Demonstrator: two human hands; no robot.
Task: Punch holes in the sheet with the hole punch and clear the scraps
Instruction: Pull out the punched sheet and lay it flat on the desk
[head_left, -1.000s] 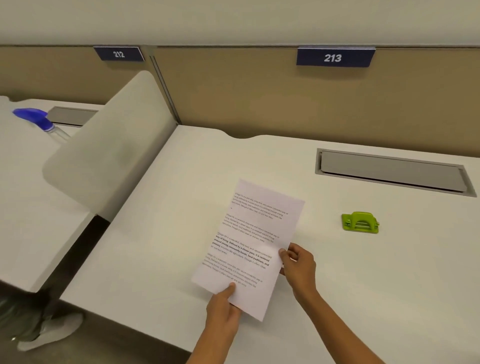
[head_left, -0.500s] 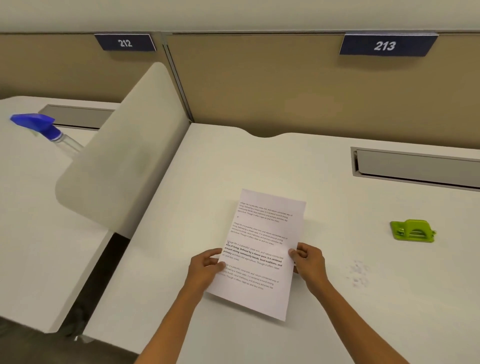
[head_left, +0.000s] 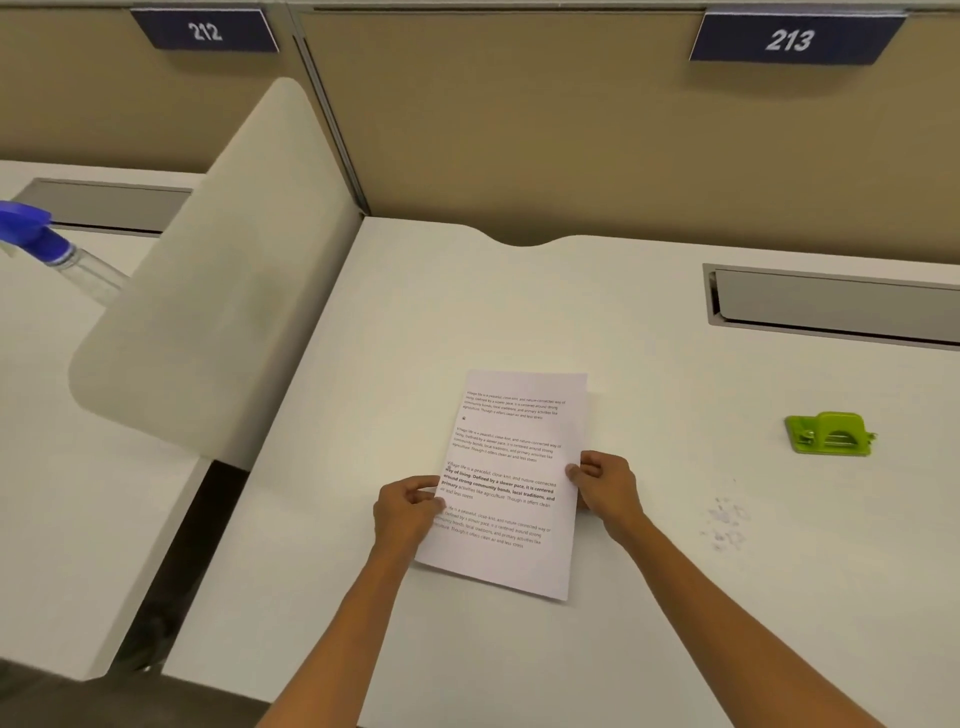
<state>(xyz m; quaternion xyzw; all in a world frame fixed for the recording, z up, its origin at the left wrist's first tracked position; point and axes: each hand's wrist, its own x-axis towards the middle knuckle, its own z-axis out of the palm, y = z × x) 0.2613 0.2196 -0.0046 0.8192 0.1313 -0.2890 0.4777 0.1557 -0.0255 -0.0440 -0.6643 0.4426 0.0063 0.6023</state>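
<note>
1. Gripping the sheet (head_left: 519, 467) by its two long edges, both hands hold it low over the white desk (head_left: 519, 291), near the front edge.
2. Left hand (head_left: 408, 512) pinches the left edge, thumb on the printed face.
3. Right hand (head_left: 605, 486) pinches the right edge, fingers curled around it.
4. Whether the sheet rests flat on the desk or is slightly lifted, I cannot tell.
5. Green punch (head_left: 828, 434) sits on the desk well to the right of the sheet, untouched.
6. Scraps (head_left: 724, 522) lie scattered on the desk between the right hand and the punch, nearer the front.
7. Signs on the back wall read 212 (head_left: 205, 31) and 213 (head_left: 789, 39).
</note>
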